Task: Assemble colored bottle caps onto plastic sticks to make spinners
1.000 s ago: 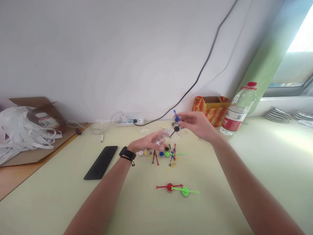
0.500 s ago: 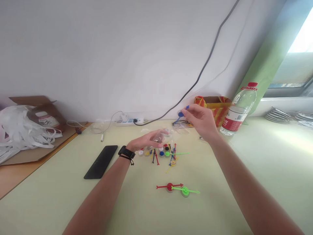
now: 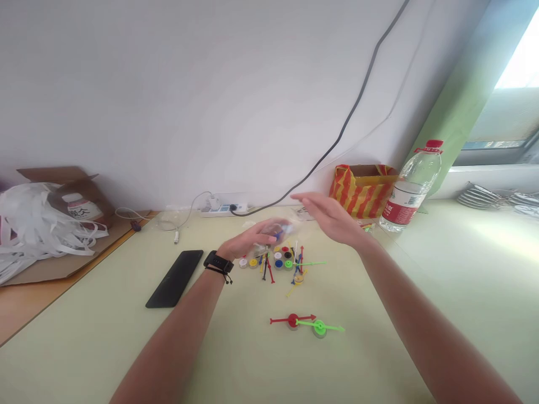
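A clear plastic bag (image 3: 290,222) is gripped between the thumb and fingers of my left hand (image 3: 247,241), above the far part of the table. Inside the bag a blue piece (image 3: 278,234) shows through, its shape blurred. My right hand (image 3: 330,217) hovers to the right of the bag with fingers stretched out and nothing in them. Under the bag lie several coloured round discs (image 3: 278,264) and loose plastic arrows (image 3: 270,269). Closer to me are a red arrow spinner (image 3: 293,321) and a green arrow spinner (image 3: 319,327), their arrows overlapping.
On the left lie a black phone-like slab (image 3: 174,279) and a cardboard box (image 3: 76,177) with white strips. A power strip (image 3: 225,209) sits by the wall. Behind my right hand stand a red-yellow striped bag (image 3: 362,193) and a large water bottle (image 3: 410,193).
The blue spinner has passed from my right hand into the bag. My right hand's fingers have opened and straightened, and the hand has shifted slightly left and down. My left hand keeps its place.
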Demonstrator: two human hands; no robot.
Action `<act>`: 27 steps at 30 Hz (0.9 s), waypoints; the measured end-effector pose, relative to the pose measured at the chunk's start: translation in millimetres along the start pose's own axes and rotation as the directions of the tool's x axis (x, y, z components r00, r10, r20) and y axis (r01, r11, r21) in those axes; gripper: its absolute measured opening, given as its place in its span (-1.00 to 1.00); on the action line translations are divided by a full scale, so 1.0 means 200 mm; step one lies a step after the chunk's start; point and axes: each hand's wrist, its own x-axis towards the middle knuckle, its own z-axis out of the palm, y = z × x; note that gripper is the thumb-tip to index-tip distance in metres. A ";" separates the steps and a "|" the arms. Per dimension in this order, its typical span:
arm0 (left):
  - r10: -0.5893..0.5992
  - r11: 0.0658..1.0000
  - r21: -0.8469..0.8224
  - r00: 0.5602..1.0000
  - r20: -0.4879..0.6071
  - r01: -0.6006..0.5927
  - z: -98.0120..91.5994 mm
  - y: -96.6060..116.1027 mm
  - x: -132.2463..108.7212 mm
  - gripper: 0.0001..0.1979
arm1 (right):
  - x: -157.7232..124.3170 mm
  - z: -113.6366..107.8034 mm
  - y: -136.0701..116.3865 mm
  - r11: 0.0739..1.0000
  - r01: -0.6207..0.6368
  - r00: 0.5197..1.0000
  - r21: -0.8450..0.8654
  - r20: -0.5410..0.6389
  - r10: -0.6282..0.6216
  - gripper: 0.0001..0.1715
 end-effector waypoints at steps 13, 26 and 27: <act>0.060 0.877 -0.452 0.970 -0.235 -0.163 -0.05 0.00 -0.01 -0.42 | -0.04 0.08 0.39 0.903 -0.173 0.601 -0.393 0.684 0.413 -0.72; 0.031 0.998 -0.059 0.992 -0.123 -0.038 -0.02 -0.02 -0.01 -0.47 | -0.09 0.30 0.01 0.883 0.025 0.552 -0.469 0.743 0.379 -0.50; 0.025 0.999 -0.039 0.993 -0.117 -0.030 -0.02 -0.01 -0.01 -0.46 | -0.09 0.32 0.01 0.867 0.027 0.534 -0.497 0.741 0.408 -0.55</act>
